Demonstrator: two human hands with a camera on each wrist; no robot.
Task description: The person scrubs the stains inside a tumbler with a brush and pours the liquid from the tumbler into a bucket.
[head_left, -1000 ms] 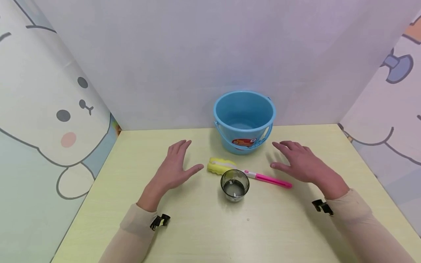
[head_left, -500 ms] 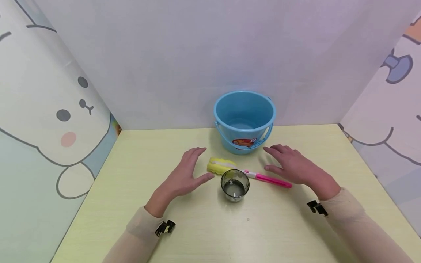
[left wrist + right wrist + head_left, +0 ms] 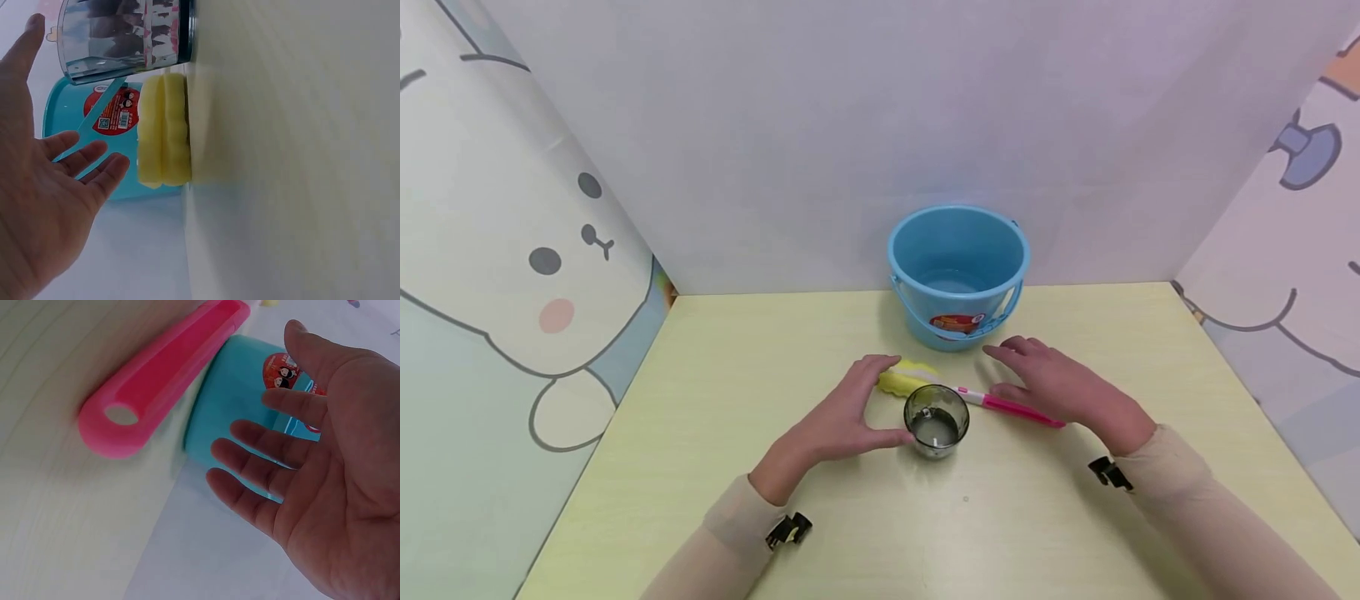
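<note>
1 smoky see-through cup [image 3: 936, 429] | behind it: 1 yellow-headed pink brush [image 3: 973, 397], 1 blue bucket [image 3: 955, 306] | flanking it: my left hand [image 3: 838, 423], right hand [image 3: 1056, 383], fingers [image 3: 109, 178] loosely extended

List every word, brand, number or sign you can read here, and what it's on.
No word, brand or number can be read.
Blue bucket: its red label carries lettering too small and blurred to read.
Same label: a QR code and a barcode, neither clear enough to decipher.
Glass cup: no lettering seen.
Pink handle: no lettering seen.
</note>
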